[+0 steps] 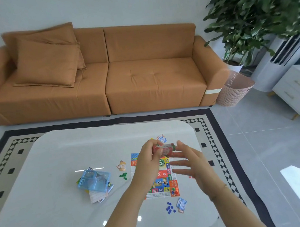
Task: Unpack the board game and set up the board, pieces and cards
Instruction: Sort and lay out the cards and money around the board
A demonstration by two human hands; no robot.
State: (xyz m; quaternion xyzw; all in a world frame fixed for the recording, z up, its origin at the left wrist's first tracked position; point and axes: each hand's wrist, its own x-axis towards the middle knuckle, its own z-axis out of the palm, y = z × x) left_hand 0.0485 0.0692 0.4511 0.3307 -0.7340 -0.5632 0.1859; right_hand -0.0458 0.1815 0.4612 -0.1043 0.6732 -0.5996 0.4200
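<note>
A colourful game board [164, 184] lies flat on the white table [57, 160], partly hidden by my arms. Above it my left hand [148, 161] grips a red-and-green stack of cards [165, 149] at its left end. My right hand [189, 162] is beside the stack with fingers spread, its fingertips near the right end. Small piles of cards lie at the far corner [161, 138], left of the board [121, 166] and near the front [181, 204]. Green pieces [123, 176] and blue pieces [170, 207] lie in small clusters. Small figures [174, 191] stand on the board's near right corner.
A clear blue plastic tray [94, 180] rests on the game box and leaflets [98, 195] at the table's left centre. An orange sofa [104, 72] stands beyond the table, a plant [256, 9] and pink basket [235, 89] to the right.
</note>
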